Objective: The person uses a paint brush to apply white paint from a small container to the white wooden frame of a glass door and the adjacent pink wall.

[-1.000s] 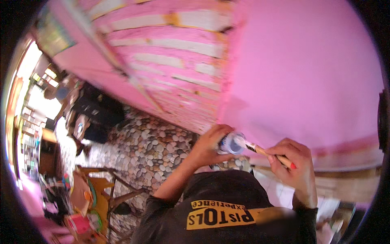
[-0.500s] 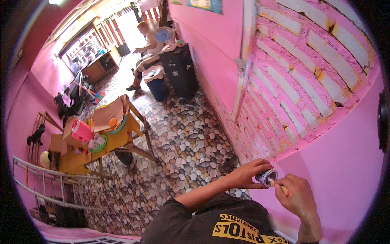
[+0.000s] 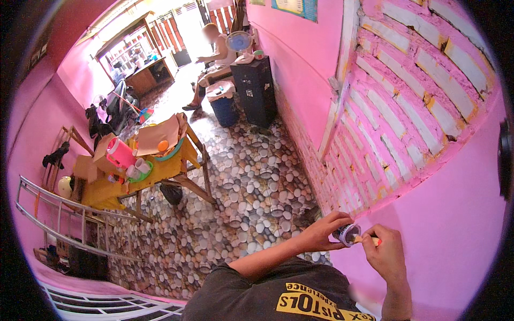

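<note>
My left hand (image 3: 321,234) is wrapped round a small open can (image 3: 350,234) with a pale rim, tilted toward my right hand. A thin brush with a wooden, red-ended handle (image 3: 377,242) is pinched in my right hand (image 3: 387,254). The brush's far end is inside the can's mouth, so its bristles are hidden. What the can contains is too small to make out. Close to both hands is the smooth pink wall (image 3: 428,235), below a section of pink and white brickwork (image 3: 393,115).
A yellow wooden table (image 3: 101,193) at left carries a pink jug (image 3: 121,153), cups and cardboard. Metal ladder-like rails (image 3: 53,199) stand nearer. Farther off are a blue bin (image 3: 224,111), a black cabinet (image 3: 254,91) and a seated person (image 3: 218,53). The floor (image 3: 251,198) is pebble-patterned.
The view has swung slightly, so the room sits farther right. Both hands have shifted slightly left in view, and the brush handle now lies more level at the can's mouth.
</note>
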